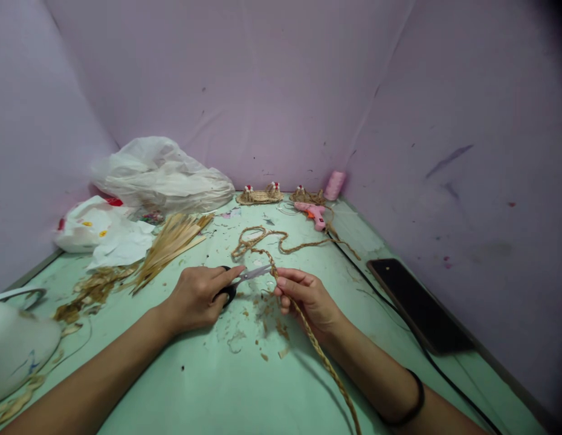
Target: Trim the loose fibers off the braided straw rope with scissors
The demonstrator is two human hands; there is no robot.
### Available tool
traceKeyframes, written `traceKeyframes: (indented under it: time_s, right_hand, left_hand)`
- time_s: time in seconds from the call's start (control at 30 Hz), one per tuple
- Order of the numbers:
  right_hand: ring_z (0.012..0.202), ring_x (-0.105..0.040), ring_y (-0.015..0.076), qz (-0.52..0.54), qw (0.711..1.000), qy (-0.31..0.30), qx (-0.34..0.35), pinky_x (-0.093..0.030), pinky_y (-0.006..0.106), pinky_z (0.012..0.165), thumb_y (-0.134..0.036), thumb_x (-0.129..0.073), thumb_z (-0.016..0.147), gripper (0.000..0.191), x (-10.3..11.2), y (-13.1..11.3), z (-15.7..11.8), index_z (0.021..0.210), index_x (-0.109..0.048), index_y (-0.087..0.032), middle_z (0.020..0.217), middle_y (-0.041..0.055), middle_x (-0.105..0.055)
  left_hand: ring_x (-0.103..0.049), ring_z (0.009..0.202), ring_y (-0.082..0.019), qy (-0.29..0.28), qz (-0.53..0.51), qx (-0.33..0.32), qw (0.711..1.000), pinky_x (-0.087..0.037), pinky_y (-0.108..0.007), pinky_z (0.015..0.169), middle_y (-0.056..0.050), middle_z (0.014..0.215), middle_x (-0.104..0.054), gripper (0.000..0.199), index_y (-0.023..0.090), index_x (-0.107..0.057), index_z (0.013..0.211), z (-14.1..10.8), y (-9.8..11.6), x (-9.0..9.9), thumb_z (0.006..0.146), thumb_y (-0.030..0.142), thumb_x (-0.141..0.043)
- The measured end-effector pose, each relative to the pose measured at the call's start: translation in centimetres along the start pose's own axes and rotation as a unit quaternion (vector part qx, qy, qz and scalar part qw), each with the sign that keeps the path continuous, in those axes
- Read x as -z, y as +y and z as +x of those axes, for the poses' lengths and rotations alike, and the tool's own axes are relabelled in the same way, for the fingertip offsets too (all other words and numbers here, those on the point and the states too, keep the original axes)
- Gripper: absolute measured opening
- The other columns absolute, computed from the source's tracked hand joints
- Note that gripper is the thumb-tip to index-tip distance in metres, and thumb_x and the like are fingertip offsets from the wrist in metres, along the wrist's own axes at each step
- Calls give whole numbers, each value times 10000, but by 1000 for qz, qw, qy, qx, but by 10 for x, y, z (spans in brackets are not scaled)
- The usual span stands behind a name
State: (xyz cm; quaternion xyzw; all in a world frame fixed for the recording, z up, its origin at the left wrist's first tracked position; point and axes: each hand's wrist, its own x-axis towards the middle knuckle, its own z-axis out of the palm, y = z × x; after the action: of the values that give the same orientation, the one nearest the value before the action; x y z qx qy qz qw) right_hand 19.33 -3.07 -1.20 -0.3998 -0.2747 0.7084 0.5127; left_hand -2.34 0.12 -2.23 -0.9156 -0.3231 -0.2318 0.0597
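My left hand (197,297) is closed on the black handles of a small pair of scissors (250,275). The blades point right and their tips meet a braided straw cord (321,345). My right hand (308,297) pinches that cord between thumb and fingers, just below the blade tips. One stretch of the cord hangs down toward the bottom edge of the view; the other runs away over the table and lies in loose loops. Whether the blades are biting into the braid I cannot tell. Small straw clippings (264,357) are scattered beneath my hands.
A bundle of dry straw strips (170,244) lies left, near a white plastic bag (161,172). Small woven pieces (261,196), a pink glue gun (313,214) and a pink thread spool (335,185) are at the back. A phone (417,305) and black cable (376,287) lie right.
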Motion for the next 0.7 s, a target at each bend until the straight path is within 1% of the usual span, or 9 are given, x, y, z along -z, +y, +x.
traceKeyframes:
  time_s: [0.13,0.4,0.47,0.53,0.63,0.7]
  right_hand:
    - [383,-476,61,-18,1000,-4,22,-419,188,381,-243,-763,529,301,-2,0,-1,780,-645,-128,519,-5,-617]
    - [377,-473,61,-25,999,-7,33,-439,203,401,-248,-763,531,298,0,0,0,776,-646,-126,509,-11,-608]
    - [371,-473,64,-22,999,-3,33,-447,210,404,-248,-764,528,287,0,0,0,759,-644,-128,497,-16,-600]
    - [380,-486,71,-15,999,2,28,-454,212,407,-244,-763,524,273,0,0,0,741,-640,-132,498,-19,-599]
    - [469,-543,88,-8,1000,10,26,-479,213,446,-211,-759,516,250,-1,0,-1,716,-631,-134,624,9,-642]
    - [492,-539,79,-7,999,11,30,-474,199,441,-204,-753,523,251,-1,-1,-1,735,-637,-134,719,25,-654]
  left_hand:
    - [-581,616,-143,-11,-22,3,1000,-420,-245,522,-10,754,-643,519,183,-456,1221,1,-1,0,708,115,-422]
    - [-594,595,-135,-24,-35,19,999,-432,-235,524,-8,752,-670,490,192,-491,1199,1,-1,2,718,124,-433]
    - [-601,604,-126,-25,-54,35,998,-447,-224,549,-1,776,-679,497,210,-502,1192,1,-1,1,707,125,-439]
    - [-614,643,-117,-18,-89,68,994,-463,-206,588,7,825,-685,502,221,-517,1178,0,-2,0,692,119,-438]
    - [-622,712,-112,17,-131,122,984,-470,-185,640,6,890,-681,489,204,-536,1152,-1,-2,-1,683,113,-433]
    - [-616,718,-119,35,-130,126,983,-468,-194,643,-3,889,-676,480,190,-542,1139,0,0,-1,675,127,-443]
